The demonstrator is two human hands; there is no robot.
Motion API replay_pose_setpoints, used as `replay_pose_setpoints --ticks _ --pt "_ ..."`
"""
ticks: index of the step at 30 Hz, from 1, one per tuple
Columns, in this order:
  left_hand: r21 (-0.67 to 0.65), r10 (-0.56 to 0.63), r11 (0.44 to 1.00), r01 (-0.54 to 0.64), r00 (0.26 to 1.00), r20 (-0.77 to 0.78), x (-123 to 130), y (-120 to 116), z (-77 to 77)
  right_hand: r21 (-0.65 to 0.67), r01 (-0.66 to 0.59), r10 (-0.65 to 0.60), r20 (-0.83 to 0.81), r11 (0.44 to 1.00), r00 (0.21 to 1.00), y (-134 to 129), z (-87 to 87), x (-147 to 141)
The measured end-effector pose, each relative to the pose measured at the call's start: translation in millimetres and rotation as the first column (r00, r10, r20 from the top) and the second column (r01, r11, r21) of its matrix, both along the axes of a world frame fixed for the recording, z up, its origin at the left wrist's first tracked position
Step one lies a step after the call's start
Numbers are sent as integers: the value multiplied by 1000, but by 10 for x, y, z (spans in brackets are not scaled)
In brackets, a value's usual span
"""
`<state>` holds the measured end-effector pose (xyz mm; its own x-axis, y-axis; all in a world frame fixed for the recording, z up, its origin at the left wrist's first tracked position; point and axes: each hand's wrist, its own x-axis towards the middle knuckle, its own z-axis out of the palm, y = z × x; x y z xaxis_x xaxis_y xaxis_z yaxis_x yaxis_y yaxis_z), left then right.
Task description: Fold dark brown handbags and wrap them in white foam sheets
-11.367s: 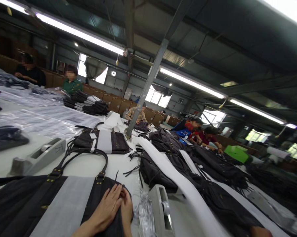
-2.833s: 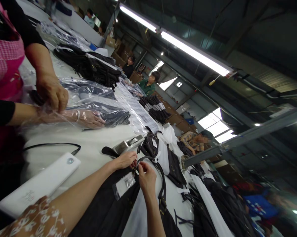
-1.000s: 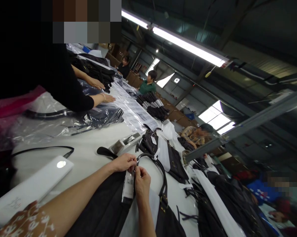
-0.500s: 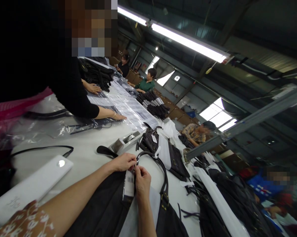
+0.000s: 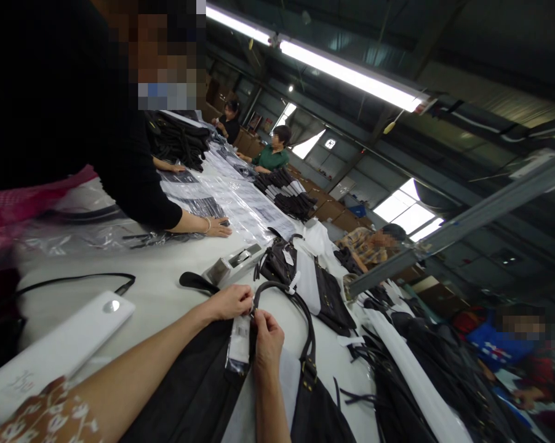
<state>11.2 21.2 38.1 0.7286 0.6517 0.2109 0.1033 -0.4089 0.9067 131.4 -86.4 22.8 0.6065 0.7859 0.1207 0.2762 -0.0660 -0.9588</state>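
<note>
A black bag (image 5: 180, 387) lies in front of me on the white table, with a strip of white sheeting (image 5: 289, 375) across it. My left hand (image 5: 235, 301) and my right hand (image 5: 268, 338) meet near one end of its looped handle (image 5: 311, 323), both closed in a fingertip pinch. A barcoded tag (image 5: 239, 338) in a clear sleeve hangs just below the fingertips, over the bag. Whatever small piece the fingers grip is mostly hidden by them. A white wrap (image 5: 295, 283) sits on the handle.
A metal tape dispenser (image 5: 234, 264) stands beyond my left hand. A white device with digits (image 5: 60, 351) lies at left. Another black bag (image 5: 333, 301) and more bags (image 5: 425, 363) lie right. A co-worker's hand (image 5: 219, 227) presses clear plastic (image 5: 254, 206).
The tag has swung slightly left and tilted. My right fingertips have moved a little to the right, opening a small gap from the left. The co-worker's near hand has shifted slightly toward me.
</note>
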Motion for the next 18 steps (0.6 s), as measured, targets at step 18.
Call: replay_pose_setpoints --ticks 18 --pt "-19 -84 996 84 996 -11 8 0 6 -33 -94 91 -69 995 993 17 -34 27"
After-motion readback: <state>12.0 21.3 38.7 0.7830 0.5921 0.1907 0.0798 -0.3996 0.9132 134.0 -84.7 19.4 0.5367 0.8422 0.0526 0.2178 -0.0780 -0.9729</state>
